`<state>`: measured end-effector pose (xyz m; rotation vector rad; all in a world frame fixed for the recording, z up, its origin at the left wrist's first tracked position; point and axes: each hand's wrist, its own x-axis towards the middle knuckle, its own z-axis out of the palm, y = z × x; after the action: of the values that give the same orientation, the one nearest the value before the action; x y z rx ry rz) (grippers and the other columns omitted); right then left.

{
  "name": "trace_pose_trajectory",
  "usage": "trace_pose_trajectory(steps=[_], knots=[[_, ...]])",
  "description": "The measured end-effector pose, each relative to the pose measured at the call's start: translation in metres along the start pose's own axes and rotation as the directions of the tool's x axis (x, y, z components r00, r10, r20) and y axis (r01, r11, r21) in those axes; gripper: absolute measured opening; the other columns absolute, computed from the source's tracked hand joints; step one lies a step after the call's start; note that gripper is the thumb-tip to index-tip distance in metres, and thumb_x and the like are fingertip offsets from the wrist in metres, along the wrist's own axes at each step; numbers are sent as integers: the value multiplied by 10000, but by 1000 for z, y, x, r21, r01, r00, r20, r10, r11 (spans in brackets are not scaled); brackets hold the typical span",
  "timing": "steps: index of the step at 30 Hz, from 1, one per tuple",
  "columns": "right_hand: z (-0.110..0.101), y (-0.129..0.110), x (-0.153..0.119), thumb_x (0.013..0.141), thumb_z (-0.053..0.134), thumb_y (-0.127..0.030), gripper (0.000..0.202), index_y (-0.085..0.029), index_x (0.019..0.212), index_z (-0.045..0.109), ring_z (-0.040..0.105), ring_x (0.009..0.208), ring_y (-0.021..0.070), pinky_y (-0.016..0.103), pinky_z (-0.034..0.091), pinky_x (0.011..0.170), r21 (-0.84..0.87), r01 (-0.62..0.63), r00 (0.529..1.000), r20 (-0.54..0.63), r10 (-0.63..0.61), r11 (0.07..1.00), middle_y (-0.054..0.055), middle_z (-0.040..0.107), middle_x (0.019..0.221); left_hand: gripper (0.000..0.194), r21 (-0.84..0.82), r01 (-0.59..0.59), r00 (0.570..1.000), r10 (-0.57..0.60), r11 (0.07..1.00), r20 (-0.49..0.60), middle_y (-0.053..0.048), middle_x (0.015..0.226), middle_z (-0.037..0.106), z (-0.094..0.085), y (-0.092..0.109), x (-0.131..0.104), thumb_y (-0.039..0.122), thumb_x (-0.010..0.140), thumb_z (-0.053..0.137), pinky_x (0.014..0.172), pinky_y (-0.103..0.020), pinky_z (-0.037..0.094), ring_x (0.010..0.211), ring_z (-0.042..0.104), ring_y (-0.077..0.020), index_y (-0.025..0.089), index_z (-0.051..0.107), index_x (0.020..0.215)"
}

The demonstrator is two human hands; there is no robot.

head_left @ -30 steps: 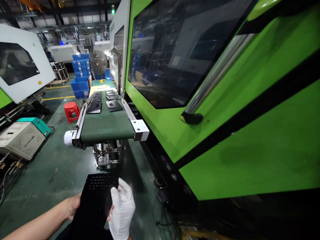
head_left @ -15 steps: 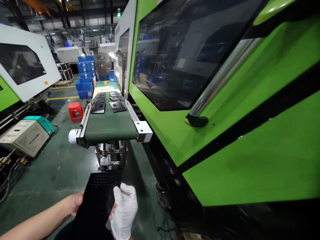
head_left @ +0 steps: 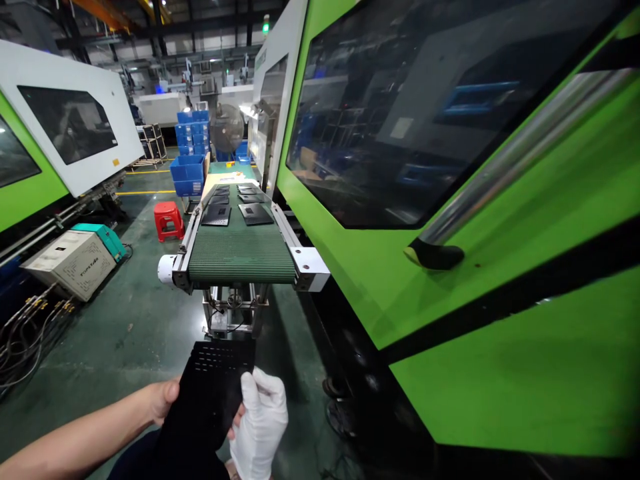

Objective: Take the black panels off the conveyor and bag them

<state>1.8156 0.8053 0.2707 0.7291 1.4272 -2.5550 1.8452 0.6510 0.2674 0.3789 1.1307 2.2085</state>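
A flat black plastic panel (head_left: 210, 393) with rows of small slots near its far end is held up in front of me, low in the view. Bare, my left hand (head_left: 164, 401) grips its left edge, thumb on top and the other fingers hidden beneath. On the right edge, my right hand (head_left: 261, 417) in a white glove is closed, thumb and fingertips pinching the panel's side. Several similar black panels (head_left: 257, 214) lie in two rows on the green conveyor belt (head_left: 243, 257) beyond my hands.
A green machine (head_left: 500, 373) with a dark window and a metal handle (head_left: 515, 160) rises close on the right. To the left are a red stool (head_left: 169, 221), a beige box unit (head_left: 73, 265) and cables (head_left: 25, 347). Blue bins (head_left: 188, 175) stand behind, near a fan (head_left: 227, 128).
The view has turned slightly left, so the conveyor and machine appear shifted right. Both hands keep their hold on the black panel.
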Motion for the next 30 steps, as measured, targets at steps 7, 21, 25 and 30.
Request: trace_pose_trajectory(steps=[7,21,25,30], knots=[[1,-2,-3,460,899,-645,577,-225,774,657,279,267,61,153,226,218,-38,-4,1000,-11,4,999,-143,371,381,981,15,18,999,-18,1000,35,-153,1200,726,2,4,-1,910,631,681,1116,-530,416,1236,653,-413,117,741,1205],[-1,5,-4,531,876,-652,552,-227,805,654,304,263,75,153,211,221,-62,49,998,-38,-51,997,-140,375,382,998,-46,-5,999,7,999,51,-140,1243,728,1,0,-5,874,677,694,1079,-373,458,1230,664,-334,141,678,1356],[-2,7,-4,538,884,-638,518,-236,765,650,292,254,80,172,205,221,-22,50,999,-2,-50,999,-133,364,372,985,-29,-58,996,59,998,63,-144,1284,720,-4,-10,-7,883,706,657,1083,-391,461,1252,659,-348,162,672,1377],[1,11,-6,581,881,-640,477,-245,761,685,286,271,78,178,205,237,-31,72,997,3,-72,997,-123,351,381,934,-94,-55,996,61,994,67,-152,1322,715,-7,-9,-11,840,695,717,1084,-360,481,1234,673,-322,187,697,1362]])
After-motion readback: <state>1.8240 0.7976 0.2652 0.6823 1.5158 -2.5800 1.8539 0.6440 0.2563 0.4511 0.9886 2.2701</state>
